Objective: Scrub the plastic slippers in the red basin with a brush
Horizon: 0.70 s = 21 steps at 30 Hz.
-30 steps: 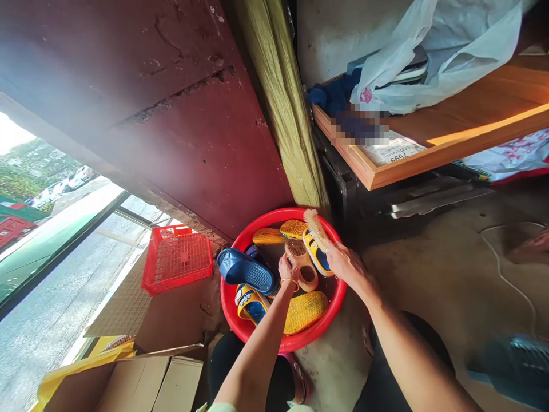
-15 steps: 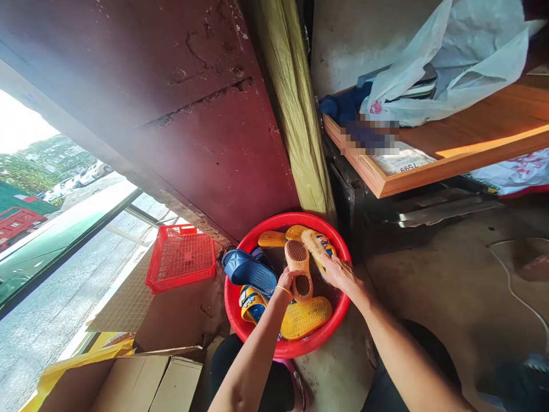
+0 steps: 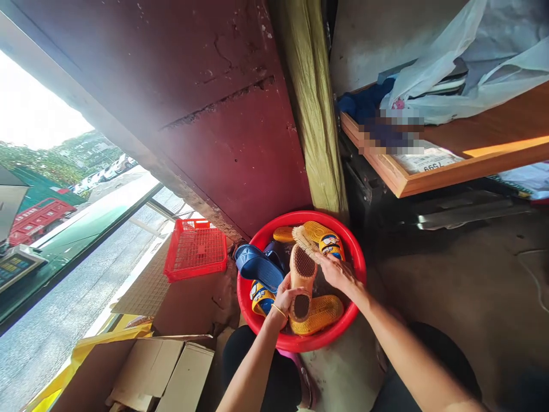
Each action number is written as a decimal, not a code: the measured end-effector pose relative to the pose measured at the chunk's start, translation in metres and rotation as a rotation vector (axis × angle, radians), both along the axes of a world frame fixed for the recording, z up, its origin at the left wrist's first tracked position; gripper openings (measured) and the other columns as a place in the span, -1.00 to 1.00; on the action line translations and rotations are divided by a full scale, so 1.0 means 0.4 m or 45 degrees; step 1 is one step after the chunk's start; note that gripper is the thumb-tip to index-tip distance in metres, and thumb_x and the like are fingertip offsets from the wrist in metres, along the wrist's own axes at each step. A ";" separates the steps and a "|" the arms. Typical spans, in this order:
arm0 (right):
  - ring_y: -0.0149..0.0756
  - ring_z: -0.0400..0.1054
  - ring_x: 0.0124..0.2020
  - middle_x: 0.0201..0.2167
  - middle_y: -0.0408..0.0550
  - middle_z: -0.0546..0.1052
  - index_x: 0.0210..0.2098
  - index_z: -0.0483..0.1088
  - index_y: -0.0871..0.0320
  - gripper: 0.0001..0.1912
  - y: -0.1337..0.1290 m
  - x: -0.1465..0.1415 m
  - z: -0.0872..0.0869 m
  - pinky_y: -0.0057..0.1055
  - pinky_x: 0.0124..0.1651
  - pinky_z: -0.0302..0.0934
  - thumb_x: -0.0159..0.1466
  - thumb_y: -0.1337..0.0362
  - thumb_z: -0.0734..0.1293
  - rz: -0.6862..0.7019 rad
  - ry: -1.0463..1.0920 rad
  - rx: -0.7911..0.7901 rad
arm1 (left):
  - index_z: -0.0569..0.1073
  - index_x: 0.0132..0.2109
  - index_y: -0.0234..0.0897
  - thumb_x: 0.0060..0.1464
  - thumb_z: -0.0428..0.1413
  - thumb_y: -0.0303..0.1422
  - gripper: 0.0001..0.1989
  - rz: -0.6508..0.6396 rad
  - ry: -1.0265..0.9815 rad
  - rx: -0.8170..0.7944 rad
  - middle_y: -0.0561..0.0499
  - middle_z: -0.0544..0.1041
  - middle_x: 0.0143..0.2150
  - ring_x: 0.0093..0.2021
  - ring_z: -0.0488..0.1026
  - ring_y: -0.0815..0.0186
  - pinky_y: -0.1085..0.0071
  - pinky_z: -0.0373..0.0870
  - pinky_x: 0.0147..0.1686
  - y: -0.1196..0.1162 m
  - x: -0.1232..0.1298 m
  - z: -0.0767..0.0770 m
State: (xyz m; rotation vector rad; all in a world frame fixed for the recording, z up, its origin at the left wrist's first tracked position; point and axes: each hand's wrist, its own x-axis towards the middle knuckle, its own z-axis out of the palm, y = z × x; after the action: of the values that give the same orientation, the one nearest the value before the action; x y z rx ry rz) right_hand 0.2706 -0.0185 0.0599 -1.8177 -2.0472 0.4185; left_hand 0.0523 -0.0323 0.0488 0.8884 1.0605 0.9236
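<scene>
My left hand (image 3: 288, 295) grips a tan shoe (image 3: 302, 284) by its side, its brown patterned sole turned up toward me. In my right hand (image 3: 338, 273) is a scrubbing brush (image 3: 305, 241) with pale bristles, lying close against the toe end of the sole; I cannot tell if they touch. Both hands are over a red basin (image 3: 359, 286). Around the shoe in the basin lie a blue slipper (image 3: 262, 269), a yellow slipper sole-up (image 3: 321, 315) and yellow slippers with a cartoon print (image 3: 331, 245). Dark water shows between them.
A red plastic crate (image 3: 197, 252) stands left of the basin, with an opened cardboard box (image 3: 146, 366) nearer me. At right, a wooden tray-like tabletop (image 3: 403, 184) carries a white plastic bag (image 3: 446, 97). A maroon wall panel (image 3: 240, 154) and a yellow-green curtain (image 3: 319, 114) rise behind.
The brush has moved left from beside the shoe to the toe end of its sole. My view has shifted a little, so the surroundings sit further right.
</scene>
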 end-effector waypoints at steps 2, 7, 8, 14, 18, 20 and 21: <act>-0.20 0.54 -0.18 0.04 0.08 0.56 0.40 0.23 -0.02 -0.41 -0.025 -0.017 -0.002 -0.39 -0.20 0.39 0.40 0.34 0.11 0.035 -0.012 0.022 | 0.47 0.20 -0.17 -0.28 0.38 -0.46 -0.21 0.006 -0.035 -0.015 -0.07 0.64 -0.04 -0.05 0.57 0.06 0.27 0.47 -0.06 0.002 0.001 0.004; -0.22 0.55 -0.25 0.00 0.05 0.55 0.45 0.07 -0.19 -0.33 -0.086 -0.041 0.013 -0.42 -0.25 0.37 0.39 0.35 0.12 0.273 -0.062 0.025 | 0.51 0.13 -0.21 -0.31 0.38 -0.43 -0.27 0.031 -0.074 -0.113 -0.10 0.64 -0.05 -0.07 0.57 0.07 0.27 0.48 -0.06 0.005 0.005 -0.001; -0.20 0.55 -0.24 0.01 0.07 0.55 0.45 0.08 -0.19 -0.34 -0.081 -0.030 0.017 -0.40 -0.23 0.38 0.40 0.34 0.11 0.225 -0.067 0.004 | 0.51 0.13 -0.21 -0.30 0.38 -0.42 -0.28 0.018 -0.085 -0.135 -0.11 0.64 -0.05 -0.07 0.57 0.05 0.26 0.48 -0.06 0.001 0.003 -0.002; -0.12 0.54 -0.07 0.08 0.14 0.55 0.41 0.20 0.05 -0.42 0.001 0.042 0.018 -0.27 -0.01 0.40 0.42 0.31 0.11 -0.156 0.079 -0.050 | 0.51 0.11 -0.22 -0.22 0.38 -0.29 -0.34 -0.022 -0.111 -0.185 -0.12 0.64 -0.13 -0.10 0.58 -0.03 0.16 0.49 -0.09 -0.009 -0.028 0.002; -0.16 0.41 0.19 0.21 0.12 0.49 0.40 0.20 0.19 -0.43 -0.024 -0.032 -0.011 -0.24 0.23 0.31 0.42 0.33 0.08 0.029 0.442 0.204 | 0.53 0.03 -0.38 -0.07 0.28 -0.01 -0.38 -0.058 -0.233 -0.328 -0.18 0.62 -0.22 -0.26 0.58 0.04 0.17 0.52 -0.21 0.022 -0.038 0.017; -0.18 0.41 0.20 0.22 0.11 0.49 0.39 0.20 0.20 -0.42 -0.055 -0.078 -0.028 -0.25 0.24 0.31 0.40 0.36 0.09 0.178 0.542 0.259 | 0.52 0.03 -0.42 0.03 0.15 0.16 -0.29 -0.093 -0.318 -0.427 -0.23 0.61 -0.18 -0.29 0.56 0.08 0.18 0.51 -0.27 0.039 -0.028 0.017; -0.19 0.42 0.19 0.21 0.12 0.50 0.40 0.19 0.19 -0.41 -0.069 -0.094 -0.035 -0.25 0.23 0.32 0.39 0.38 0.09 0.230 0.559 0.271 | 0.52 0.04 -0.42 0.06 0.10 0.21 -0.25 -0.112 -0.327 -0.440 -0.24 0.61 -0.15 -0.28 0.55 0.08 0.19 0.50 -0.27 0.047 -0.021 0.013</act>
State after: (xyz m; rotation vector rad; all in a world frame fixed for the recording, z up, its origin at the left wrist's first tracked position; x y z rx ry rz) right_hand 0.2329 -0.0462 0.0461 -1.2872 -1.8673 0.5683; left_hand 0.0440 -0.0136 0.0540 0.5099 0.9155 0.7300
